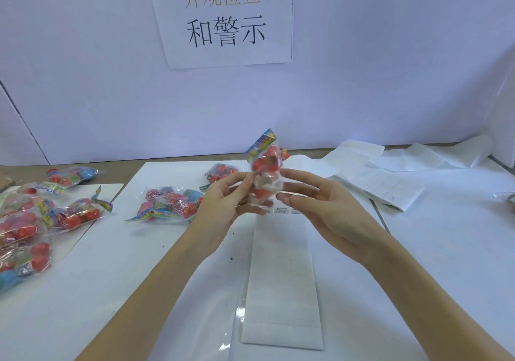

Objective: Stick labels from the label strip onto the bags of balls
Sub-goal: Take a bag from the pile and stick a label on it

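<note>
Left hand [223, 207]: raised above the surface, palm turned inward; fingers [237, 178] curled against the left edge of the held bag, pinching it.
Right hand [320, 201]: raised opposite the left hand; fingers [295, 175] extended and only slightly bent, tips touching the right edge of the same bag. Whether the thumb closes on the bag cannot be told.
Held bag [264, 165]: clear packet of red balls with a coloured header strip – upright and tilted, header pointing up and away, suspended between the two sets of fingers. A pale patch shows on its lower half, level with the fingertips; whether it is a label cannot be told.
Label strip [281, 277]: long white backing sheet lying flat on the surface [446, 249], directly below the fingers and running toward the viewer; one row of small printed labels remains at its far end, just under the fingertips.
Bags near the left fingers [170, 204]: a small cluster of ball packets on the surface, just left of the left hand.
Bag behind the fingers [221, 172]: one packet lying beyond the left hand.
Pile of bags [33, 221]: well to the left of the left hand, overlapping one another.
Spent backing sheets [390, 171]: folded white strips, beyond and right of the right fingers.
Wall sign [223, 17]: white paper with printed characters – fixed on the panel far behind the fingers.
</note>
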`<action>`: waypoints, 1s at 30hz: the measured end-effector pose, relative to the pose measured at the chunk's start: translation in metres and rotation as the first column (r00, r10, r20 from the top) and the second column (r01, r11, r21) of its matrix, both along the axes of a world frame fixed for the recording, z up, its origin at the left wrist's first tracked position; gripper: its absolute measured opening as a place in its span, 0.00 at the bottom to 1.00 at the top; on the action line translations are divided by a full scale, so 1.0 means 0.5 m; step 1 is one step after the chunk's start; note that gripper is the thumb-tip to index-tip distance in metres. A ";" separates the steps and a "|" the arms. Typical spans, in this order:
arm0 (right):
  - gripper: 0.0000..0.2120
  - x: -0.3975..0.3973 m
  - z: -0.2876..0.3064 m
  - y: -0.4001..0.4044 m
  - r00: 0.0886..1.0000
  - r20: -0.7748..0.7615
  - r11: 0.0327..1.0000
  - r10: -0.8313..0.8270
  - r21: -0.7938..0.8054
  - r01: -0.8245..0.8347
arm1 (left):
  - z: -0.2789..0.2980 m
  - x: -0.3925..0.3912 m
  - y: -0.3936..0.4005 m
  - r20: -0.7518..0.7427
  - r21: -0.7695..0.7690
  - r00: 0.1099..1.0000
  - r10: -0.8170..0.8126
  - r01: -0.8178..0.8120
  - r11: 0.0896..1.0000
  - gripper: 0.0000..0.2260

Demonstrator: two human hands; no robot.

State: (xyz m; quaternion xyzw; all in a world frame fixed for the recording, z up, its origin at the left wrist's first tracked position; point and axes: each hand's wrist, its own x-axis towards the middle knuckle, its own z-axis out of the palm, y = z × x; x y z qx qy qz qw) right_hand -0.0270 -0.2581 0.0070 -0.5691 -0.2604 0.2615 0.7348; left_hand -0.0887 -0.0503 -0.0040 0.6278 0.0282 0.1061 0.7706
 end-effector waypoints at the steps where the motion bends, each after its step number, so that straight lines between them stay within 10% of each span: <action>1: 0.20 -0.001 -0.001 0.002 1.000 0.026 1.000 0.002 -0.014 -0.002 | 0.001 0.001 0.000 0.014 -0.024 1.000 -0.007 0.007 1.000 0.11; 5: 0.15 0.001 -0.015 0.013 0.976 0.138 0.979 -0.170 -0.089 0.183 | -0.001 0.007 0.001 0.045 -0.081 0.994 0.099 -0.095 0.992 0.09; 7: 0.17 0.010 -0.026 0.009 0.839 0.416 0.873 -0.350 -0.181 0.454 | -0.003 0.007 0.003 0.099 -0.057 0.984 0.146 -0.141 0.988 0.19; 10: 0.12 0.020 -0.038 -0.003 0.668 0.718 0.761 -0.196 -0.318 0.565 | -0.004 0.002 0.008 0.241 0.137 0.962 0.131 -0.168 0.976 0.23; 13: 0.15 0.022 -0.056 -0.007 0.673 0.739 0.705 0.023 -0.490 0.513 | -0.009 0.002 0.006 0.279 0.374 0.933 0.227 -0.324 0.869 0.19; 24: 0.08 0.026 -0.051 0.001 0.722 0.679 0.726 -0.132 -0.430 0.537 | -0.039 0.012 0.001 0.226 0.714 0.960 0.163 -0.277 0.643 0.05; 30: 0.10 0.003 -0.044 0.018 0.473 0.868 0.771 -0.151 -0.196 0.606 | -0.043 0.016 -0.007 0.201 0.701 0.966 0.160 -0.257 0.666 0.06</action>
